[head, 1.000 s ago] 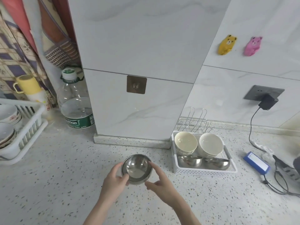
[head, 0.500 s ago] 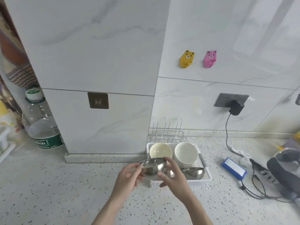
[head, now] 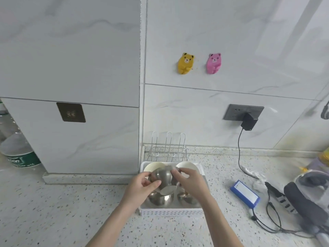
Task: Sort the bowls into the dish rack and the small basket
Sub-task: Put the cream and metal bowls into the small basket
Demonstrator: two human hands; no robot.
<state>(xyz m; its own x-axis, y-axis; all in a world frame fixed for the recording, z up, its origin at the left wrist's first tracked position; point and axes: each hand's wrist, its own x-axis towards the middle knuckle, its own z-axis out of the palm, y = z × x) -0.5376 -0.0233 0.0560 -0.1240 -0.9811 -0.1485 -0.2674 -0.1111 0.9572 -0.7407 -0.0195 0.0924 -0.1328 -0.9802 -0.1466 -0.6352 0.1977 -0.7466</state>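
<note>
A small steel bowl [head: 163, 177] is tipped on its side over the white small basket [head: 170, 212], its base facing me. My left hand [head: 140, 187] grips its left side and my right hand [head: 191, 183] grips its right side. Inside the basket, two steel bowls [head: 161, 199] lie at the front and two cream bowls [head: 154, 166] stand at the back, partly hidden by the held bowl and my hands. The dish rack is out of view.
A wire rack [head: 168, 148] stands behind the basket against the wall. A large water bottle [head: 17, 152] is at far left. A blue box [head: 244, 194], a charger cable [head: 239, 154] and grey gear [head: 302, 198] lie on the speckled counter at right.
The view has swung right, away from the dish rack. Both hands carried the steel bowl from the open counter to above the basket and tilted it onto its side.
</note>
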